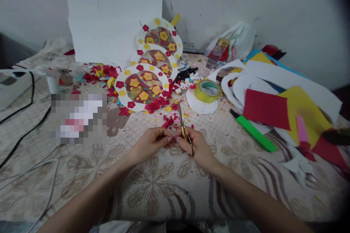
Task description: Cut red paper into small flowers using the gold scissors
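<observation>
My left hand (153, 141) is closed in a pinch, thumb against fingers. Whatever lies between these fingertips is too small to make out. Close beside it, my right hand (199, 147) is closed around gold-handled scissors (182, 123), whose blades point away from me. The fingertips of both hands nearly meet over the patterned tablecloth (153, 185). Just beyond them lie red paper scraps (169, 121). Farther back are oval white paper frames (124, 103) decorated with red and yellow paper flowers, leaning one behind another.
A roll of yellowish tape (207, 96) rests on white paper at centre right. A green box cutter (255, 133) lies near red paper (266, 109) and yellow paper (308, 105). A bottle (218, 51) stands by the wall. Cables (50, 185) run along the left.
</observation>
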{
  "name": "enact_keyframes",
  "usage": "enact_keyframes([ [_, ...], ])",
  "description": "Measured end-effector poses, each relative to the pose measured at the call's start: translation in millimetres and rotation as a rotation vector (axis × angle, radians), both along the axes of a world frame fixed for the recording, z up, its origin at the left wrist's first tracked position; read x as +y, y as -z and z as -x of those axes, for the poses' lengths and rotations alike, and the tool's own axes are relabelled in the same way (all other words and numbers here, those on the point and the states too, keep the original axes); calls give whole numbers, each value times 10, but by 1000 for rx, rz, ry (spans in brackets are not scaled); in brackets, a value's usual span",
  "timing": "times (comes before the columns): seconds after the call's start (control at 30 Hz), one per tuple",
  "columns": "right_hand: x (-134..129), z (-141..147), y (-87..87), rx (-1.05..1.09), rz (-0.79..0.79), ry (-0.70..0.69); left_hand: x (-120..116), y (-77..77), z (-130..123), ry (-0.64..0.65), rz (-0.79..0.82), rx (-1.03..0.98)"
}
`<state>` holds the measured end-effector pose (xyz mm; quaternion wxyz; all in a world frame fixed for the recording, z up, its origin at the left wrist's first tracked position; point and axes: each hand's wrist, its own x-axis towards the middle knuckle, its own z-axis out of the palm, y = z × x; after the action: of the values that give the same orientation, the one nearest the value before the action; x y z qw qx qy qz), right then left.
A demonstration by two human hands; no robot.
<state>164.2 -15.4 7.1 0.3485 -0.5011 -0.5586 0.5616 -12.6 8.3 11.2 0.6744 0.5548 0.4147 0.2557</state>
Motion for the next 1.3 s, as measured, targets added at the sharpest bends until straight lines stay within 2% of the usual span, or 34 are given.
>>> enact_keyframes([
  [0.3, 7, -13, -6, 23, 42, 21, 9, 25, 12, -3, 80, -77],
  [0.53, 9, -41, -9, 82, 76, -23, 10, 20, 19, -3, 67, -68],
  [0.83, 3, -39, -4, 62, 41, -6, 10, 5, 2, -12, 117, -92],
  [1.3, -4, -34, -6, 126, 85, 2, 15, 8, 2, -8, 128, -85],
])
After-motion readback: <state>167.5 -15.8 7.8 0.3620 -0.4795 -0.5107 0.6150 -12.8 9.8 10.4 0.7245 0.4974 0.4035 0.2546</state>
